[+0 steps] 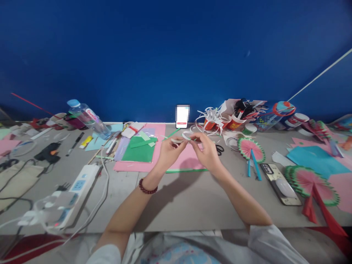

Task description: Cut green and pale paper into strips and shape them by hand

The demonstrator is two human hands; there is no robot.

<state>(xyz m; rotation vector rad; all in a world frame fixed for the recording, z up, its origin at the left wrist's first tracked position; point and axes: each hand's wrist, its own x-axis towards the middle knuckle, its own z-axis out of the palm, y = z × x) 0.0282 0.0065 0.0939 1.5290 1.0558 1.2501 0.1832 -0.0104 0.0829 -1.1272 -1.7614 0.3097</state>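
A thin white curling strip [186, 135] is held up in front of me, pinched by both hands. My left hand [169, 151], with a dark red bead bracelet at the wrist, is closed on its left part. Close beside it, my right hand [205, 151] has thumb and fingers closed on the same strip. Whether the strip is paper or tape I cannot make out. Beneath the hands lies pink paper [189, 159] with a green edge at its front. Left of my left hand are green sheets [139, 154] in a clear sleeve.
A lit phone [182, 116] leans against the blue wall. At right are a cup of white strips [210, 123], scissors [219, 149], pleated watermelon fans [251, 149] and a mouse [285, 187] on a phone. At left are a power strip [82, 194], a glue gun [48, 152] and a tilted bottle [89, 118].
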